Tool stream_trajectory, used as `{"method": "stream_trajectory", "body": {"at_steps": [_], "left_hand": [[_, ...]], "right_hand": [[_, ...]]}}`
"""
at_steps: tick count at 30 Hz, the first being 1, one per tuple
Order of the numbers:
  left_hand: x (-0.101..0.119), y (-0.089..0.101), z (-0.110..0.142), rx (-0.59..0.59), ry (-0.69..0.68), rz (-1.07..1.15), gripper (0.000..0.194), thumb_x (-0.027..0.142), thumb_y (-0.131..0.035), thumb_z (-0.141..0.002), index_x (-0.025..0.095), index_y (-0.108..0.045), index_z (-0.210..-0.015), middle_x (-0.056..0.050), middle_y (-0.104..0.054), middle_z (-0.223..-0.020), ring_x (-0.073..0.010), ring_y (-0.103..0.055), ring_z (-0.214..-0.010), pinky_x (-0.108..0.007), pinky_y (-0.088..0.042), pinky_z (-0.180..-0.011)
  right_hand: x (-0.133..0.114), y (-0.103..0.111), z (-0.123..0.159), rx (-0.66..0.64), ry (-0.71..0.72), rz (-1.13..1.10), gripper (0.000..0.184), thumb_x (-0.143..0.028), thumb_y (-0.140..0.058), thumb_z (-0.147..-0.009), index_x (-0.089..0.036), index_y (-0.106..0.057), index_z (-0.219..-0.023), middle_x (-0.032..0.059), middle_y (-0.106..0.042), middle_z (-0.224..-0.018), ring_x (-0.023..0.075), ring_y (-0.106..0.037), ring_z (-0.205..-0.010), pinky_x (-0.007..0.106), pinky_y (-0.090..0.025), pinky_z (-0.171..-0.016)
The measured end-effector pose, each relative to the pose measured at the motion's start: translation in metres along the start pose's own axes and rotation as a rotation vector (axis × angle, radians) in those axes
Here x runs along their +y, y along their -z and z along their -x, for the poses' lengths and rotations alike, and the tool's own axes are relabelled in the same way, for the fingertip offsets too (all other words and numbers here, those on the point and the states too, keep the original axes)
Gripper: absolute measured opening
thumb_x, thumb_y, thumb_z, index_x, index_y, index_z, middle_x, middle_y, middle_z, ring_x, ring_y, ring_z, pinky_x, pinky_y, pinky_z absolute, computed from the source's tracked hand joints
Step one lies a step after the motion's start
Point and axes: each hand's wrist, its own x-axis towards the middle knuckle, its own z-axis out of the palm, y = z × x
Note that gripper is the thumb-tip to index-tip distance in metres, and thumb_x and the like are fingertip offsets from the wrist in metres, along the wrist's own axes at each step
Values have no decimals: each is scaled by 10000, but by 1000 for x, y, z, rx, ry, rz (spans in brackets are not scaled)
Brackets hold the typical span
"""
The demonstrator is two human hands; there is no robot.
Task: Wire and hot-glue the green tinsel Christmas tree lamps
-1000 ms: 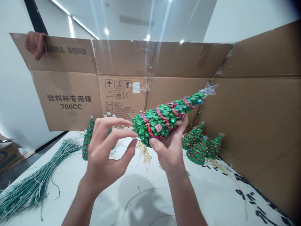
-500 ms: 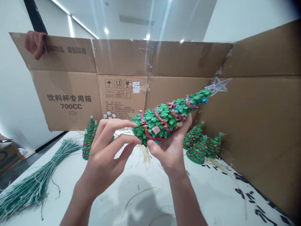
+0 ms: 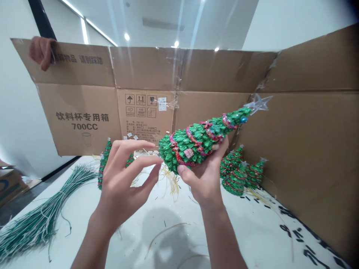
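Tree [image 3: 200, 144] in right hand [image 3: 206, 183], well above table [image 3: 131, 239]

Ceiling [image 3: 218, 22]: pale and smooth
Spotlights [image 3: 127, 37]: small, round, bright, spaced out above the far side
Light strips [image 3: 84, 31]: thin and white, upper left
Left wall [image 3: 17, 104]: white, crossed at the top by a dark slanting bar [image 3: 42, 18]
Right wall [image 3: 303, 22]: plain, pale, rising behind the cardboard screen [image 3: 218, 71]
Screen: brown, creased, taped, standing along the far and right sides, printed at left
Floor [image 3: 17, 209]: grey, showing at left
Table [image 3: 260, 235]: white, near, softly shadowed, dark marks along its right edge
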Motion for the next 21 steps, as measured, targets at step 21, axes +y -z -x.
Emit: {"method": "stream_trajectory", "body": {"at_steps": [21], "left_hand": [[-12, 1, 5, -12, -212, -101, 308, -25, -811, -882, 189, -747, -1094, -70, -830, -1154, -247, -679, -1034, -420, -565, -896]], "right_hand": [[4, 4, 2, -33, -58, -34, 1207, -147, -872, -728, -472, -190, -1670, 72, -506, -1600, 352, -658, -1374, 599, -610, -1114]]}}
